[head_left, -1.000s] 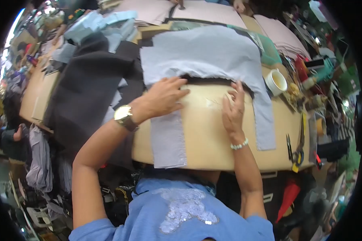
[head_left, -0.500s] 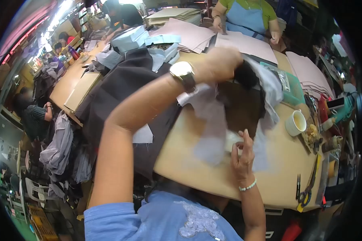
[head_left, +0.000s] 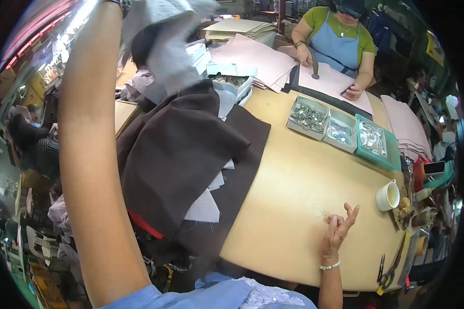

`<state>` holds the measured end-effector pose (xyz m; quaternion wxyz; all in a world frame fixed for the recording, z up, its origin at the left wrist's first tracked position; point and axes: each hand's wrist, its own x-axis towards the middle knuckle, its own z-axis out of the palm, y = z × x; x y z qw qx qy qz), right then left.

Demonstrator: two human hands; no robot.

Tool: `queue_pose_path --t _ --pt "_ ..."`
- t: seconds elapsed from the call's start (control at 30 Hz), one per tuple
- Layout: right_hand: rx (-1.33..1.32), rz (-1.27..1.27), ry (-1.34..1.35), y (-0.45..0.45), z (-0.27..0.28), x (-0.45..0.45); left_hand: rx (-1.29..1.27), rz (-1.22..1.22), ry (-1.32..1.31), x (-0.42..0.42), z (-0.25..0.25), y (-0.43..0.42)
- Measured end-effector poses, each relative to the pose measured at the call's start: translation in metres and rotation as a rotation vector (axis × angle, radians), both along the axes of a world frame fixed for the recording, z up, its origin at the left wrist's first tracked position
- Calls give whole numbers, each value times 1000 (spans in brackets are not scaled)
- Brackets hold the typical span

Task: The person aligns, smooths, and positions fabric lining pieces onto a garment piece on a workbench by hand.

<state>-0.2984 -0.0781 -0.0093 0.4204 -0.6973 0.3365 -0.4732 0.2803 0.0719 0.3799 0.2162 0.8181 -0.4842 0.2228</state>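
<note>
My left arm reaches up along the left side to the top edge, where the hand itself is out of frame. Beside its wrist a grey cloth (head_left: 175, 62) with a black part hangs in the air, blurred by motion. Low over the right of the tan table (head_left: 288, 180), my right hand (head_left: 338, 226) has some fingers stretched and others bent, with nothing seen in it. Fine loose threads (head_left: 320, 211) lie by its fingertips. Dark brown cloth (head_left: 175, 154) is heaped left of centre, with pale scraps (head_left: 203, 208) on it.
Trays of small metal parts (head_left: 308, 116) and a green tray (head_left: 376, 141) stand mid-table. A white cup (head_left: 387, 196) and scissors (head_left: 392, 268) are at the right. Across the table a person (head_left: 335, 38) handles a tool over pink sheets (head_left: 314, 86).
The grey cloth has left the table's middle and moved up and left with my left arm, uncovering the trays. My right hand is lower and farther right in view. The view has shifted.
</note>
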Motion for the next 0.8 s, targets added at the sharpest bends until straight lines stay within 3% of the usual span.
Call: queue_pose_path --t 0.17,0.2,0.33,0.37,0.4,0.43,0.47,0.5,0.63,0.67,0.73,0.77,0.8 --pt "-112 -28 134 0 -8 1 114 132 45 51 -45 -2" --pt "-335 -59 298 -7 -18 -1 136 130 59 57 -58 -5" --pt "-272 -107 383 -4 -4 1 191 32 146 47 -128 -52" --pt "-248 -124 366 -1 1 5 165 -123 169 59 -163 -71" --pt "-233 -104 359 -2 1 5 198 -16 85 8 -175 -86" --pt "-220 -79 349 -3 1 3 138 -250 132 23 -207 -110" --pt "-220 -93 335 -3 3 4 59 -218 281 -17 -223 -130" --pt "-216 -79 322 -4 1 3 64 -305 127 -39 -239 -152" --pt "-112 -68 153 -5 0 -1 -33 -621 266 -211 -268 -212" --pt "-92 -115 129 -6 4 -4 -192 -771 275 -244 -272 -222" --pt "-42 -200 76 -8 11 -12 -593 -856 328 -334 -230 -195" --pt "-146 -279 100 -14 11 -18 -805 -892 335 -355 -221 -182" --pt "-247 -359 126 -25 9 -29 -797 -913 330 -360 -218 -188"
